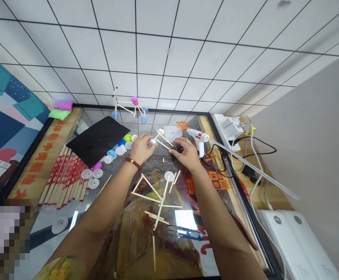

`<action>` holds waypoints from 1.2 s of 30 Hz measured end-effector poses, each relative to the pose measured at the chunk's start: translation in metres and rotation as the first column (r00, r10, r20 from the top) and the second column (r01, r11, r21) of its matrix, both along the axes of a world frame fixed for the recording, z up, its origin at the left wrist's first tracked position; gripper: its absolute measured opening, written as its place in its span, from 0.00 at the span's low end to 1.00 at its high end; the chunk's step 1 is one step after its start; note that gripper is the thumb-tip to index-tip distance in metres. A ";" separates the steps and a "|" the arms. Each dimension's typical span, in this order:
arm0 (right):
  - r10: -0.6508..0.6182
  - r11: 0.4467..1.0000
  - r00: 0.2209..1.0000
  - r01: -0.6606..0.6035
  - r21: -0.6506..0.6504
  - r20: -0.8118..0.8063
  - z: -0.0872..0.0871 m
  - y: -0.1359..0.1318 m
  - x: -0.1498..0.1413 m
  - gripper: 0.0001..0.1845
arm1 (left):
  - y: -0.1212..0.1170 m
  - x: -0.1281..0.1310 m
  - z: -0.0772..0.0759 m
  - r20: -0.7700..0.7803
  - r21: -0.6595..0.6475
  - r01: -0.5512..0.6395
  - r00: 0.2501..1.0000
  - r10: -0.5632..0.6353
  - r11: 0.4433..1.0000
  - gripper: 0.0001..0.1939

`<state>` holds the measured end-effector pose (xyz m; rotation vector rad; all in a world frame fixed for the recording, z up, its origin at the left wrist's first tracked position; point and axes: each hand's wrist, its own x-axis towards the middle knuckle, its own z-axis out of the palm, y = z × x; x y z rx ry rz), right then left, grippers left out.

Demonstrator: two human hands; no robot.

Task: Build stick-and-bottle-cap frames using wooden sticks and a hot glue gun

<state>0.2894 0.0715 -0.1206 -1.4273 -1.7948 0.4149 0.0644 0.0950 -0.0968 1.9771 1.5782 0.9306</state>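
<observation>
At the far middle of the glass-topped table, my left hand pinches a white bottle cap. The cap meets the near end of a thin wooden stick. My right hand has its thumb and fingertips closed at that stick's other end. A second stick runs beside it from another white cap. Closer to me lies a triangular stick frame joined to a long stick with a clear white cap. Several loose sticks lie around it.
A stick model with blue wheels stands at the back. Left are black sheet, wrapped chopsticks and several coloured caps. Right are a white glue gun with a long glue stick, and cables. Blue snips lie in front.
</observation>
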 end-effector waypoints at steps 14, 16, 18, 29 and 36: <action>-0.019 1.000 1.000 0.019 -0.019 0.001 0.002 0.000 -0.005 0.10 | 0.001 -0.001 -0.001 -0.026 0.021 -0.001 1.000 0.001 1.000 0.16; -0.070 0.998 0.997 0.070 0.002 0.023 0.001 0.002 -0.010 0.10 | 0.001 -0.001 -0.001 -0.034 0.020 0.005 0.999 -0.004 1.000 0.16; -0.119 0.993 0.991 0.118 0.022 0.056 0.001 0.004 -0.015 0.09 | 0.002 -0.001 -0.001 -0.036 0.023 0.007 0.999 -0.006 1.000 0.16; -0.136 0.981 0.982 0.152 -0.120 0.128 0.014 0.007 -0.025 0.08 | 0.001 -0.002 -0.001 -0.035 0.022 0.008 0.999 -0.007 1.000 0.16; -0.009 0.982 0.993 0.032 -0.188 0.120 0.021 0.006 -0.016 0.14 | 0.002 -0.002 -0.002 -0.029 0.013 0.007 1.000 -0.007 1.000 0.16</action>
